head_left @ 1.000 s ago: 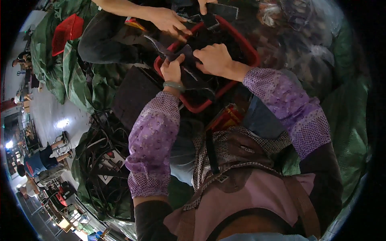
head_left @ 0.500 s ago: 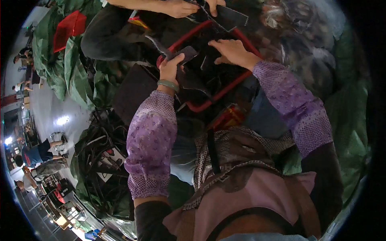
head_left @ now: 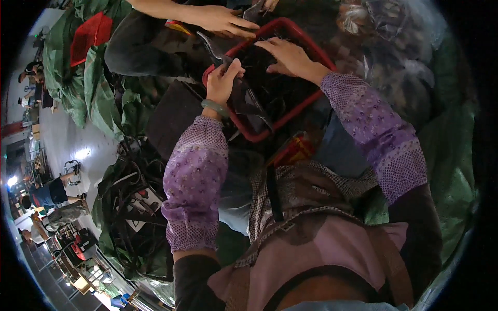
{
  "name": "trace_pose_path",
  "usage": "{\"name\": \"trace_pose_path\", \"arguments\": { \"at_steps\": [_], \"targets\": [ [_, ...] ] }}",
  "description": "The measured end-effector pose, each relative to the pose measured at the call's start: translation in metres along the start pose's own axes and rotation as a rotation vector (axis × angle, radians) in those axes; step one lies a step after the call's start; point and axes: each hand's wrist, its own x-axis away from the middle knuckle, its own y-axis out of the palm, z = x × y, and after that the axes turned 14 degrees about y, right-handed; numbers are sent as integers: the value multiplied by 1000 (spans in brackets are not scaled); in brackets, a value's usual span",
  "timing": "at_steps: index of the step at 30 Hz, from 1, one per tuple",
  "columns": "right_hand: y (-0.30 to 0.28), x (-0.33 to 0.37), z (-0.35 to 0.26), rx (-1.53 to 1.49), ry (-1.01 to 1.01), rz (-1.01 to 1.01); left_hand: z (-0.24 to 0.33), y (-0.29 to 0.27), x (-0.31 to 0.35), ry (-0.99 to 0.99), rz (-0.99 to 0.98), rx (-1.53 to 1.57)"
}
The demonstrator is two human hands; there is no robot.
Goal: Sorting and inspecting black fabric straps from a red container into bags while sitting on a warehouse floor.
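My left hand (head_left: 222, 83) is closed on a dark grey fabric piece (head_left: 210, 47), whose stiff narrow end sticks up beyond my fingers. Below that hand, more dark flat pieces (head_left: 249, 101) lean over the near left side of a red plastic basket (head_left: 291, 115). My right hand (head_left: 291, 58) reaches over the basket's far right part, fingers stretched and thumb apart, with nothing seen in it. Its fingertips are close to the dark pieces inside; whether they touch cannot be made out.
Across the basket, another person's hand (head_left: 220, 19) reaches near its far rim, beside a grey piece (head_left: 253, 11). Clear plastic bags (head_left: 389, 78) lie at the right. A green sack of dark strips (head_left: 132, 207) stands at my left, and a red crate (head_left: 91, 39) sits on green sacks.
The dark piece the other person held over the far rim has moved out of there. My right hand has shifted slightly left and away from me. My left hand keeps its hold.
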Motion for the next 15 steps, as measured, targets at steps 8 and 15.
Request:
{"name": "trace_pose_path", "arguments": {
  "at_steps": [8, 15],
  "targets": [
    [5, 0, -21, -22, 115, -368, 26, 9, 4, -142, 28, 439],
    [40, 9, -1, 19, 190, -345, 41, 9, 18, -64, -279, 423]
  ]
}}
